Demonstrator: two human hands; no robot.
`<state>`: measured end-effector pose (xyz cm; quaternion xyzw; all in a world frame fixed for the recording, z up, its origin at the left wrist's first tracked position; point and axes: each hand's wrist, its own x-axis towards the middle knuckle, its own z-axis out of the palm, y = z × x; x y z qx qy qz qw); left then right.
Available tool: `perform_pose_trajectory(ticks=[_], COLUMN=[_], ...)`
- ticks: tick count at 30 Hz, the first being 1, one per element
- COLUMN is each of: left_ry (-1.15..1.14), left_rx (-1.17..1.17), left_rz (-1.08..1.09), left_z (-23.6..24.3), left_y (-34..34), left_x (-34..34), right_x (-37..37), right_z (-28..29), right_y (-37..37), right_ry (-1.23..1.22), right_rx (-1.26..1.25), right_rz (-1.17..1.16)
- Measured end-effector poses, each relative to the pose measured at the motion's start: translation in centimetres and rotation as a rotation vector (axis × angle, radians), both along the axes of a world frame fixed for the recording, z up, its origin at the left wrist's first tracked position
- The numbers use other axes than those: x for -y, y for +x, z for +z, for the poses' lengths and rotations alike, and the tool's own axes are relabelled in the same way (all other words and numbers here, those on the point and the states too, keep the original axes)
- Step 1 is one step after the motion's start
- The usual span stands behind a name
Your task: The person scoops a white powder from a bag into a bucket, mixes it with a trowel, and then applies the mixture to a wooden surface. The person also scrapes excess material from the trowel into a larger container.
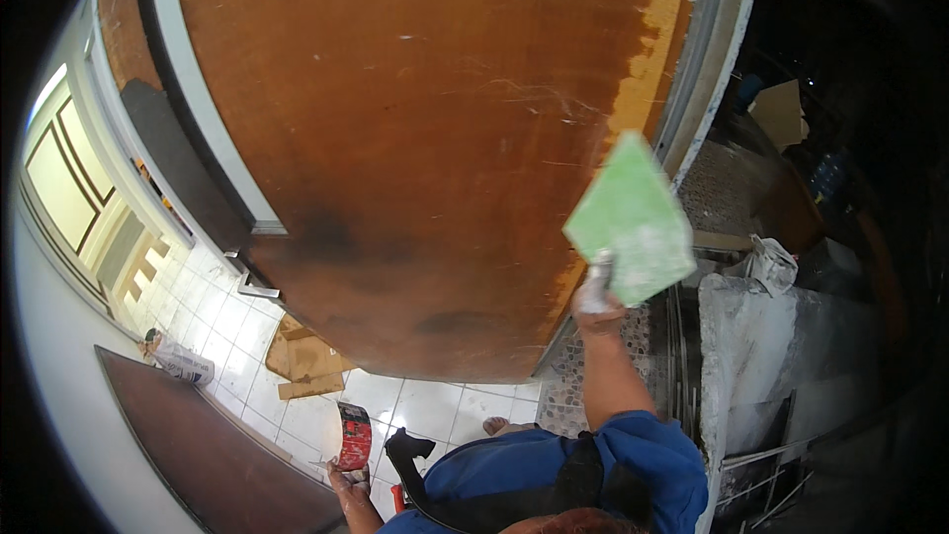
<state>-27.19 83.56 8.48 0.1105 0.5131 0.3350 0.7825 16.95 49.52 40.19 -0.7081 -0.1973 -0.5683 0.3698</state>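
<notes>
At the right edge of a brown wooden door (pixel 395 138), my right hand (pixel 597 299) grips a light green flat sheet (pixel 633 218) by its lower part. The sheet is four-cornered and slightly blurred, with white smears on its lower half; its material is unclear. White residue coats my thumb. A ragged yellow-orange strip (pixel 647 59) runs down the door beside the sheet. Low on the left, my left hand (pixel 349 480) is closed round the bottom of a red tub (pixel 354 437) with dark markings and a pale inside. What the tub contains cannot be made out.
A metal door handle (pixel 255 287) sticks out at the door's left edge. Flattened cardboard (pixel 301 358) lies on the white tiled floor (pixel 395 400), with a white sack (pixel 183 361) farther left. On the right stands a white-smeared slab (pixel 736 336) with a crumpled bag (pixel 774 265) on top.
</notes>
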Motion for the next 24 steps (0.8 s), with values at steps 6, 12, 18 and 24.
perform_pose_trajectory(ticks=[6,12,18,24], left_ry=[0.049,0.037,-0.016,0.033], left_rx=[-0.039,0.054,0.078,0.057], left_rz=[-0.15,-0.082,-0.041,0.001], left_z=[3.1,2.2,3.3,3.9], left_y=[4.1,6.0,8.1,7.5], left_x=[1.2,-1.4,-1.6,-0.4], right_x=[7.6,7.0,7.6,6.4], right_z=[3.3,4.5,12.2,26.6], right_y=[4.4,7.0,7.7,7.1], right_ry=[-0.314,-0.265,-0.251,-0.02], right_rx=[0.294,0.312,0.46,0.411], right_rz=[-0.558,-0.457,-0.542,-0.218])
